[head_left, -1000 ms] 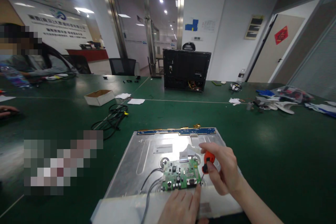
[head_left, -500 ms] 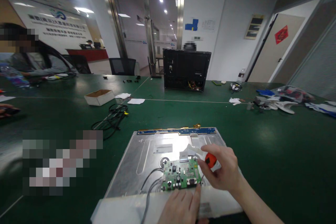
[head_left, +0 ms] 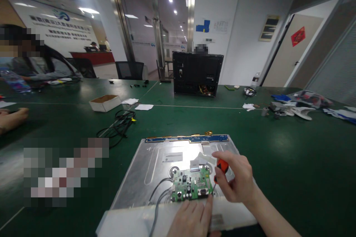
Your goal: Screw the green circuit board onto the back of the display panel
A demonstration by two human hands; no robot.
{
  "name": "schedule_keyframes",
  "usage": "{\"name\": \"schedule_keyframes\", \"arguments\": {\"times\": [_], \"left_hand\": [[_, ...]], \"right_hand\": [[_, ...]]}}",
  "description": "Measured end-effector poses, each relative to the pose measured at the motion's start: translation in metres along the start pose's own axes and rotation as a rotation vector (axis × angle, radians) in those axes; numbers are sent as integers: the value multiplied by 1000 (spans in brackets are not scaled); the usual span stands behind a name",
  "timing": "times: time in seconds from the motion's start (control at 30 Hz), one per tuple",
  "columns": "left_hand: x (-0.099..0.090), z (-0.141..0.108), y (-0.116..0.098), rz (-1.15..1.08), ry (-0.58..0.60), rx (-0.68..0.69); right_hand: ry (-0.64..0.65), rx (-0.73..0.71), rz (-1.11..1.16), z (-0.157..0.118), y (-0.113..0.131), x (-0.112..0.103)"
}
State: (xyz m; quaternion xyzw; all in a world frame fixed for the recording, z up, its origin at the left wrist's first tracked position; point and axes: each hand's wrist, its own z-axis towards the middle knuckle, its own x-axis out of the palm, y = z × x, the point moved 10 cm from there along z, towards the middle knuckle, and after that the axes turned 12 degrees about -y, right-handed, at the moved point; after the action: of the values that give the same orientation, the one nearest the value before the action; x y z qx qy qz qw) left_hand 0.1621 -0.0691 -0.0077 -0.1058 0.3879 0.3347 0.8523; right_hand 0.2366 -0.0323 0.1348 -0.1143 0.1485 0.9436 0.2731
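Note:
My right hand [head_left: 235, 176] is closed around the orange-and-black handle of a screwdriver [head_left: 222, 166]. Its thin shaft slants down to the lower right corner of a green circuit board [head_left: 191, 183]. My left hand [head_left: 190, 220] lies with fingers stretched out at the board's front edge, the index fingertip close to the screwdriver's tip. The board sits on the silver metal back of a display panel [head_left: 150, 170]. Grey cables run from the board's left side over a whitish sheet [head_left: 125, 220] along the panel's front. A blue circuit strip [head_left: 186, 139] spans the far edge.
Black cables [head_left: 119, 124] lie in a tangle left of the panel, near an open cardboard box [head_left: 105, 103]. Across the green table stands a black monitor housing [head_left: 198, 74]. Another person's hand [head_left: 12, 118] rests at the far left. Bags and parts [head_left: 294, 105] lie at the right.
My right thumb and fingers have shifted on the screwdriver handle, which has turned and shows more of its side. My left hand has stayed in place. The other person's hand at the left has moved.

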Motion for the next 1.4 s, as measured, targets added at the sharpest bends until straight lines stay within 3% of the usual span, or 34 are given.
{"name": "schedule_keyframes", "arguments": {"times": [0.53,0.93,1.4], "left_hand": [[-10,9,-2,17,-82,29],[-8,7,-1,2,-65,22],[0,0,0,-16,-19,0]], "right_hand": [[-14,-14,-66,-2,-2,3],[0,-29,-60,-3,-1,2],[-81,-55,-63,0,6,-6]]}}
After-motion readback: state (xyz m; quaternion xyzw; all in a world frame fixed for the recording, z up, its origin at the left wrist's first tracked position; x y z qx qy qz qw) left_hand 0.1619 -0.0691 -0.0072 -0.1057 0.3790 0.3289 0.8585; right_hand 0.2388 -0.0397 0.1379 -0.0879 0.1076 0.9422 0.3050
